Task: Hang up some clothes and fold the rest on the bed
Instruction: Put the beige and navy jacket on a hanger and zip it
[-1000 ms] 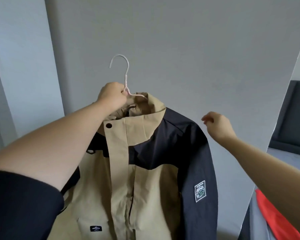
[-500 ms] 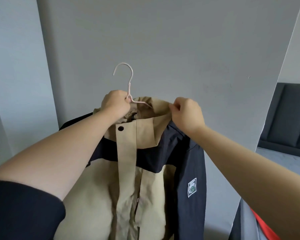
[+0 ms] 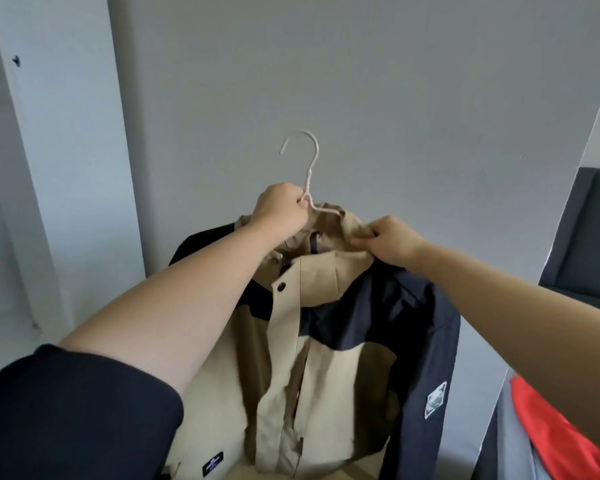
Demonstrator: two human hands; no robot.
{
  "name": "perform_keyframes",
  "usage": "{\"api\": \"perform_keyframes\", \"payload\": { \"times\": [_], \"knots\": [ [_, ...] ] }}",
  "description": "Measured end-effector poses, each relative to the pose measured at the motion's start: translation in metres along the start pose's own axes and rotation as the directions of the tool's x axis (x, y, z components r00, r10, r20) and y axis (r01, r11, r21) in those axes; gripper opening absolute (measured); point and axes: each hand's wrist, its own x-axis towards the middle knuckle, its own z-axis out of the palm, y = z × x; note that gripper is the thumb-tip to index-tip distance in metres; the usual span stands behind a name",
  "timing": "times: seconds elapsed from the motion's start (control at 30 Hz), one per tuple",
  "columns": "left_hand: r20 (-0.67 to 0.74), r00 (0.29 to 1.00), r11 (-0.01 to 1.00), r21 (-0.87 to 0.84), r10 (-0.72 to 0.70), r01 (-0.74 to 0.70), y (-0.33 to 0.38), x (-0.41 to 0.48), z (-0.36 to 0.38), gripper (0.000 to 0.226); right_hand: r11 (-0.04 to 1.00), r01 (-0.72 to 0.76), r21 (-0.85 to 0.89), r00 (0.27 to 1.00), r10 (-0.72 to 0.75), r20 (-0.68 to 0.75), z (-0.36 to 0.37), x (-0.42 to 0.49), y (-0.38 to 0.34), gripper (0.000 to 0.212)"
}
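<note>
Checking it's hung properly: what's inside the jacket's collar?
The pink hanger runs one arm into the collar beside a dark loop. Its shoulders are hidden under the jacket fabric, so their seating cannot be seen. The right hand pinches the collar.

The collar of the jacket (image 3: 326, 375) is swallowing the arms of the hanger (image 3: 309, 168), leaving only hook and neck showing; the left hand (image 3: 281, 213) is covering the neck's base; the left forearm is masking one jacket sleeve; the bottom edge is cutting off the hem; the sleeve patch (image 3: 435, 400) and small dark label (image 3: 212, 464) are blurring past reading; the right forearm and the corner are cropping the red cloth (image 3: 548, 427).
</note>
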Motion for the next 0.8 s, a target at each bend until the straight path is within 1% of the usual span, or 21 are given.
{"api": "perform_keyframes", "payload": {
  "times": [0.03,0.07,0.1,0.13,0.2,0.23,0.27,0.37,0.43,0.5,0.57,0.63,0.7,0.73,0.8],
  "knots": [
    [-0.032,0.999,1.0,-0.026,-0.001,0.0,0.001,0.0,-0.006,0.027,1.0,0.013,0.018,0.991,-0.011,-0.137,0.003,-0.001,-0.005,0.034],
    [-0.067,0.998,1.0,-0.025,0.016,-0.018,0.001,0.002,-0.013,0.02,1.0,0.023,0.008,0.965,-0.02,-0.26,0.005,-0.002,-0.01,0.035],
    [-0.092,0.995,0.999,-0.001,0.044,-0.044,-0.001,0.003,-0.019,0.016,1.0,0.01,-0.022,0.943,-0.016,-0.332,0.007,-0.002,-0.015,0.032],
    [-0.092,0.994,0.997,0.044,0.065,-0.062,-0.004,0.002,-0.024,0.021,0.998,-0.03,-0.063,0.942,0.007,-0.335,0.009,-0.002,-0.02,0.027],
    [-0.019,0.998,0.994,0.096,0.054,-0.052,-0.015,-0.006,-0.032,0.034,0.987,-0.132,-0.09,0.973,0.112,-0.203,0.015,0.0,-0.026,0.02],
    [0.019,0.999,0.995,0.097,0.035,-0.036,-0.024,-0.01,-0.033,0.035,0.982,-0.169,-0.08,0.976,0.156,-0.153,0.021,0.001,-0.027,0.02],
    [0.04,0.999,0.996,0.086,0.016,-0.02,-0.034,-0.016,-0.034,0.033,0.981,-0.18,-0.067,0.974,0.169,-0.149,0.028,0.001,-0.027,0.02],
    [0.06,0.998,0.998,0.058,-0.003,0.0,-0.064,-0.029,-0.034,0.03,0.989,-0.15,-0.017,0.968,0.143,-0.209,0.052,0.006,-0.032,0.016],
    [0.147,0.989,0.996,0.089,0.017,-0.03,-0.085,-0.034,-0.029,0.032,0.987,-0.159,0.018,0.967,0.159,-0.2,0.066,0.013,-0.035,0.017],
    [0.263,0.964,0.99,0.122,0.04,-0.074,-0.111,-0.032,-0.013,0.037,0.982,-0.181,0.056,0.967,0.188,-0.17,0.08,0.027,-0.033,0.021],
    [0.323,0.944,0.975,0.178,0.067,-0.13,-0.142,-0.024,0.007,0.043,0.974,-0.198,0.108,0.967,0.213,-0.143,0.097,0.049,-0.027,0.026],
    [0.325,0.936,0.935,0.27,0.135,-0.229,-0.176,-0.009,0.029,0.044,0.96,-0.218,0.176,0.965,0.24,-0.11,0.118,0.077,-0.019,0.029],
    [0.329,0.924,0.881,0.354,0.196,-0.313,-0.209,0.011,0.049,0.036,0.938,-0.245,0.244,0.962,0.266,-0.055,0.142,0.109,-0.013,0.03],
    [0.32,0.927,0.874,0.372,0.194,-0.311,-0.224,0.023,0.057,0.031,0.928,-0.257,0.269,0.962,0.273,-0.022,0.154,0.126,-0.012,0.03],
    [0.282,0.948,0.89,0.381,0.147,-0.251,-0.25,0.045,0.068,0.024,0.909,-0.276,0.313,0.961,0.269,0.064,0.176,0.157,-0.012,0.03]
  ]
}}
